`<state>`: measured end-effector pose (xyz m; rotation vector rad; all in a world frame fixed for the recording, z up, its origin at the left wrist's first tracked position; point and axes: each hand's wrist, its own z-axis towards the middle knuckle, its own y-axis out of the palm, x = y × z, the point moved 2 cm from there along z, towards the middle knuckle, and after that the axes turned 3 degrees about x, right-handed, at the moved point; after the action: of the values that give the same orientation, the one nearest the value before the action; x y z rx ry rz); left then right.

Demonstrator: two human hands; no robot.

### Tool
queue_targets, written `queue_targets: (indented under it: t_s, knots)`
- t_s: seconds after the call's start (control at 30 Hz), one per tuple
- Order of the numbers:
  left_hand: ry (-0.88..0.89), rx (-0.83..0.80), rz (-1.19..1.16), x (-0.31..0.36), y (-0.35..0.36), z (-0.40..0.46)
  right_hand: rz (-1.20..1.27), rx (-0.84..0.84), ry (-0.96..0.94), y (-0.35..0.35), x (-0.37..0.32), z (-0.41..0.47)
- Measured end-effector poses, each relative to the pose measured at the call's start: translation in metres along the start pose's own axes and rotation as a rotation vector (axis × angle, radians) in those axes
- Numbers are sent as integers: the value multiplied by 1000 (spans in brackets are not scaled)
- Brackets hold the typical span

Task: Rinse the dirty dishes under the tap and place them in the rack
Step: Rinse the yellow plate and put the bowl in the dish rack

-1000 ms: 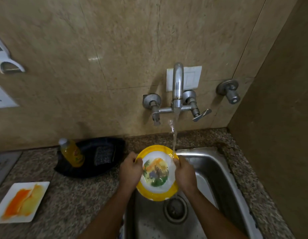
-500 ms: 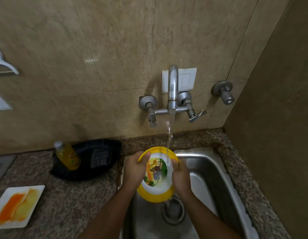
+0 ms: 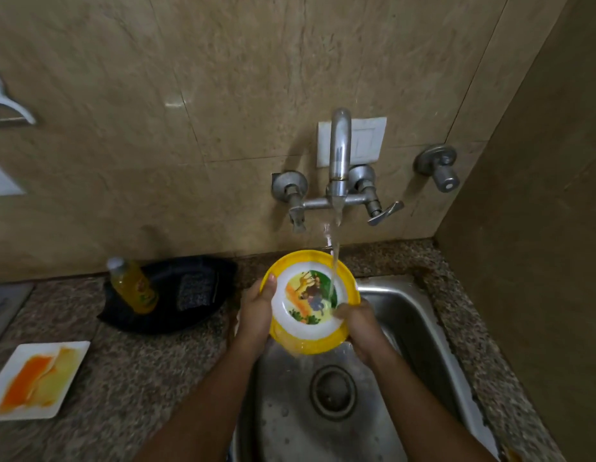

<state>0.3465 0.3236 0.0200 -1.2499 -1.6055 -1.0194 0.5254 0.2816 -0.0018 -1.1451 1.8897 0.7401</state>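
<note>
Nearest, the steel sink (image 3: 406, 315) opens below both forearms. Above its drain, the left hand (image 3: 256, 311) grips the yellow-rimmed plate (image 3: 310, 303) by its left edge, thumb over the rim, while the right hand (image 3: 358, 323) clasps the lower right edge. The plate tilts under the running stream from the wall tap (image 3: 338, 168). Further left on the granite counter (image 3: 140, 368) lie a stained white square plate (image 3: 36, 378), and a yellow bottle (image 3: 133, 286) in a black tray (image 3: 176, 295).
</note>
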Motion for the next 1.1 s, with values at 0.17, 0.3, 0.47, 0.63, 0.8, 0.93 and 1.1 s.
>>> queue_targets:
  t_s: [0.17,0.3,0.47,0.63,0.8,0.93,1.1]
  knots:
    - [-209,-135,-10,-14,36,7,-66,141,-118,-33,-18,-8]
    - [-315,-240,-74,-9,59,-2,-29,223,-184,-50,-26,-16]
    - [-365,-414,-134,-16,79,-16,51,286,-164,-60,-27,-15]
    - [-218,-123,455,-21,70,-19,35,172,44,-65,-20,-10]
    - [-86,-15,935,-14,40,-12,9,-57,269,-51,-4,-22]
    - [-118,-17,938,3,15,-10,10,-126,405,-33,9,-26]
    - [-116,-138,869,13,-2,-9,11,-138,424,-24,14,-26]
